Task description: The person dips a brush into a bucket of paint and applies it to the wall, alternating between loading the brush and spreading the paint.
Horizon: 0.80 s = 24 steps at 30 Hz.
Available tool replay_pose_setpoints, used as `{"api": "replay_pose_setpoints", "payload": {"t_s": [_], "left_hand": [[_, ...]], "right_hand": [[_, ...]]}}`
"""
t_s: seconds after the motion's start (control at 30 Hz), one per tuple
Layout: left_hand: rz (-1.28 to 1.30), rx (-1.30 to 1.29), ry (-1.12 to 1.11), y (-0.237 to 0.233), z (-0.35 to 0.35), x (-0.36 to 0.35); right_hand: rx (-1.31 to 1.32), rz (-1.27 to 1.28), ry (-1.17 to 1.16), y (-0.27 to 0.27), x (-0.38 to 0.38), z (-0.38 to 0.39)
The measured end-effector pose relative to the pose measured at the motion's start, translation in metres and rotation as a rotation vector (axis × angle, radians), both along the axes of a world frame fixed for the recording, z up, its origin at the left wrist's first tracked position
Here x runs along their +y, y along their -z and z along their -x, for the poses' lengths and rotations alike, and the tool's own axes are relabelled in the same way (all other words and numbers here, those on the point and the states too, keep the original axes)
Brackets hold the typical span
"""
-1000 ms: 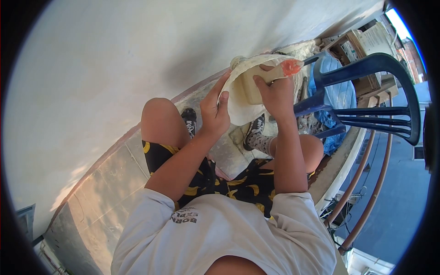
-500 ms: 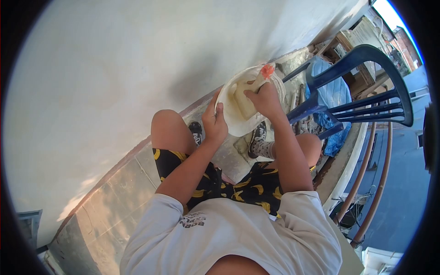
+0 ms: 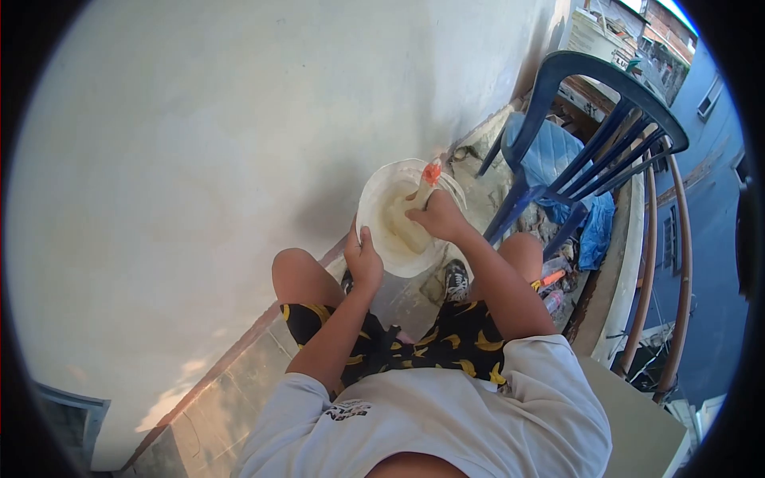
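Between my knees a white bucket (image 3: 368,209) tilts toward me, with pale cream paint (image 3: 392,199) coating its inside. My left hand (image 3: 364,261) is closed on the bucket's near left rim, thumb showing on the inner side. Inside the bucket's mouth, my right hand (image 3: 440,215) grips a wide paintbrush (image 3: 408,230) with a pale head and red on its handle end. The brush head lies low against the bucket's inner wall. My right fingers are partly hidden behind the handle.
A dark blue plastic chair (image 3: 558,179) stands to the right, with blue plastic sheeting (image 3: 594,243) behind it. Debris and a low ledge with brown rails (image 3: 681,271) lie farther right. The pale wall (image 3: 199,159) rises close on the left.
The view has shifted, so bucket and hands appear lower and slightly left. The brush head sits lower inside the bucket. Both hands keep their holds.
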<state>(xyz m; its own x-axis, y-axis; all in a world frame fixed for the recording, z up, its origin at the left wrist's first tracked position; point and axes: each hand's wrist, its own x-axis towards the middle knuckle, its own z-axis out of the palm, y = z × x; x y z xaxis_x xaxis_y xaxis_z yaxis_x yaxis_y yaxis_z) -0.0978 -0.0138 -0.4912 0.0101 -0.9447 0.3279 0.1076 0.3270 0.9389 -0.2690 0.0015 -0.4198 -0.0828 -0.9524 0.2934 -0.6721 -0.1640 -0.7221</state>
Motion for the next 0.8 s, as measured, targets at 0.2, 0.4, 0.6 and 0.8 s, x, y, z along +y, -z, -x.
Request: {"api": "replay_pose_setpoints", "payload": {"t_s": [0.2,0.4,0.6,0.8], "left_hand": [[-0.125,-0.026,0.035,-0.022,0.005,0.0],[-0.383,0.246,0.192,-0.006,0.006,-0.018],[-0.803,0.385,0.361,-0.019,0.007,-0.024],[-0.827,0.319,0.445,0.007,0.009,-0.039]], "right_hand": [[-0.379,-0.013,0.06,-0.041,0.012,0.025],[-0.464,0.267,0.086,-0.048,0.017,0.027],[-0.066,0.28,0.085,0.0,0.012,0.024],[-0.018,0.059,0.098,0.009,0.021,0.018]]}}
